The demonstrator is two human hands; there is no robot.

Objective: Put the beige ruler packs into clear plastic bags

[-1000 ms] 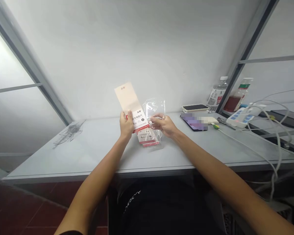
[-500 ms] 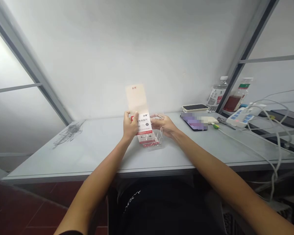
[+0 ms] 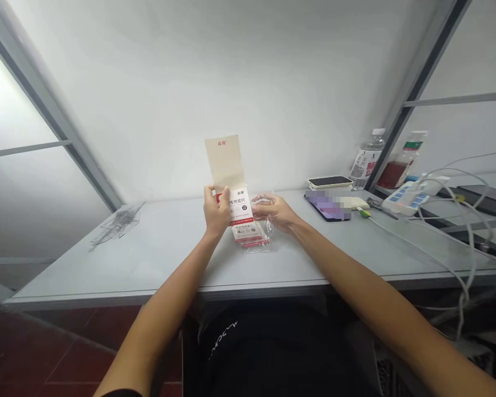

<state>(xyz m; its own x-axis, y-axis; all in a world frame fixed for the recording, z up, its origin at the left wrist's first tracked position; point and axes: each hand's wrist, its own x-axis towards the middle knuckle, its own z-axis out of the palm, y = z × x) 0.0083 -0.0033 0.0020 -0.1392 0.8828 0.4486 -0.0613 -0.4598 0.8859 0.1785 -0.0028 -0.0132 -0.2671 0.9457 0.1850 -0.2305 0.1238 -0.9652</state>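
Between thumb and fingers, my left hand grips a white-and-red ruler-set packet, held upright. Its plain cream flap stands folded up above the printed front. My right hand is closed on a crinkled clear plastic bag at the packet's right side. Just below are more ruler-set packets of the same print, stacked low over the table and partly covered by the clear plastic. The fingers behind the held packet are hidden.
On the white table, a dark scribble-like mark lies at left. To the right are a phone in a light case, a purple-screened phone, a power strip with white cables, and two bottles, one a clear bottle.
My left hand has moved slightly left with the ruler-set packet and its raised flap, showing more of the packets beneath. My right hand stays nearly in place on the plastic bag.
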